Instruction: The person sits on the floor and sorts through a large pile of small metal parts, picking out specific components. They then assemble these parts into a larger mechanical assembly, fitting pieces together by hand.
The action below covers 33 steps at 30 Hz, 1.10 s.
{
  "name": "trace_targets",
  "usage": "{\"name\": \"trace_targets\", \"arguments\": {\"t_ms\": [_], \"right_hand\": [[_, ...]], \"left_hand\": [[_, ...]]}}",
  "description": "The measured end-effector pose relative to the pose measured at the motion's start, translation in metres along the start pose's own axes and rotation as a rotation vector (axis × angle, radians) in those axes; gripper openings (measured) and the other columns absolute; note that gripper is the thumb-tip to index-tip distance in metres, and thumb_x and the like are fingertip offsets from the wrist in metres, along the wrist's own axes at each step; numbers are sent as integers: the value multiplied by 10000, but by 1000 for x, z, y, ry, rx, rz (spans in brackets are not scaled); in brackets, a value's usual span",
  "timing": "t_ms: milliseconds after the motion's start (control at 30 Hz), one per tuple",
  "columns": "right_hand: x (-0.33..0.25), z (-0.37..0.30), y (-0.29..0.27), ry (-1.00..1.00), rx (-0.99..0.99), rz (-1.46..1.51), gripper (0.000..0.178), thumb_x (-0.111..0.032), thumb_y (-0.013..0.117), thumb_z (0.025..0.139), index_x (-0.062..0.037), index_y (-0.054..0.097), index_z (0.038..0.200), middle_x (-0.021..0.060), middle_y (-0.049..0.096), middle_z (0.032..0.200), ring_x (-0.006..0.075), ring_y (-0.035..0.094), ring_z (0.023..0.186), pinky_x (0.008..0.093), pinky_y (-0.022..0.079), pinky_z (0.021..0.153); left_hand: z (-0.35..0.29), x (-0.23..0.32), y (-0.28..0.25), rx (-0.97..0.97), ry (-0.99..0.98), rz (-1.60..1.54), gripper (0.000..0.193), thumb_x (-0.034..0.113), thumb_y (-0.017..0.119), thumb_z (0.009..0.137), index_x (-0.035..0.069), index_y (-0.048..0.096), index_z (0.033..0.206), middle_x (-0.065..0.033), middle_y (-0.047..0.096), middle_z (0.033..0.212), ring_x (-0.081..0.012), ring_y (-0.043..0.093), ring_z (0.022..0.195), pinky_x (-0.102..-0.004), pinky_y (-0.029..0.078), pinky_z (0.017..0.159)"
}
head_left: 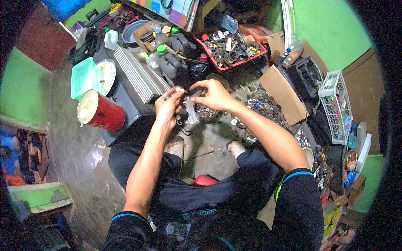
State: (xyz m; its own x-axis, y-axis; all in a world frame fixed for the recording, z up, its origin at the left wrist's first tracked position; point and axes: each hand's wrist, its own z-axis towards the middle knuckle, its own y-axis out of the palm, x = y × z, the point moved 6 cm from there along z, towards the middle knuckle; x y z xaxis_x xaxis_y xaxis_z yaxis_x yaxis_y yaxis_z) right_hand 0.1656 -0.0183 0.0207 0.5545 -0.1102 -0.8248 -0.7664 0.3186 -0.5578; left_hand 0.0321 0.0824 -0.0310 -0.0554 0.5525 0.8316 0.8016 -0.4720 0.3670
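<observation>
My left hand (pixel 167 108) pinches a small pale, shiny piece (pixel 179 89) between thumb and fingers; its kind is too small to make out. Close beside it on the right, my right hand (pixel 212 96) has its fingers curved, with thumb and forefinger tips apart and nothing visible between them. Below my right hand is a round container (pixel 206 113) of small metal parts, partly hidden by the hand. A few small black parts (pixel 181 121) lie on the floor under my left hand.
Loose small hardware (pixel 264 106) spreads over the floor at right, beside a cardboard sheet (pixel 281 95). Ahead stands a red crate (pixel 240 62) full of parts. At left, a red can (pixel 101 111) and a green plastic tub (pixel 83 77) rest near dark jugs (pixel 173 67).
</observation>
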Motion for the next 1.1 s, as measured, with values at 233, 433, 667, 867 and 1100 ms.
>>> {"name": "trace_targets", "arguments": {"t_ms": [233,433,667,867,1100], "right_hand": [[29,2,-12,249,73,124,217,-196,747,688,-41,744,840,88,698,737,163,652,689,304,517,679],[44,-5,-20,424,-58,174,353,-140,730,640,4,704,962,141,694,876,197,650,807,318,510,747],[49,-9,-16,402,-138,89,522,-44,746,572,2,646,1082,125,675,957,206,623,896,321,496,793],[49,-9,-28,81,39,89,574,8,818,497,-27,658,1047,110,700,1021,206,656,944,343,516,840],[49,-16,-22,398,-38,769,251,-72,605,865,22,611,1097,203,638,1129,300,658,926,410,535,863]], "left_hand": [[14,21,-24,152,128,126,483,-18,737,719,-20,570,1172,-92,656,832,-99,543,581,-215,352,426],[33,68,-75,567,709,1069,368,152,716,732,-64,661,1025,-254,667,938,-364,663,874,-423,507,794],[44,76,-69,626,534,1391,322,131,646,779,-97,601,1002,-343,551,1008,-478,573,974,-509,480,858],[32,80,-67,618,657,1315,416,179,678,775,-108,585,1061,-336,564,1080,-481,592,977,-477,496,856],[-1,89,-22,376,684,1166,514,260,730,745,-77,619,1116,-271,649,1011,-372,638,973,-403,483,888]]}}
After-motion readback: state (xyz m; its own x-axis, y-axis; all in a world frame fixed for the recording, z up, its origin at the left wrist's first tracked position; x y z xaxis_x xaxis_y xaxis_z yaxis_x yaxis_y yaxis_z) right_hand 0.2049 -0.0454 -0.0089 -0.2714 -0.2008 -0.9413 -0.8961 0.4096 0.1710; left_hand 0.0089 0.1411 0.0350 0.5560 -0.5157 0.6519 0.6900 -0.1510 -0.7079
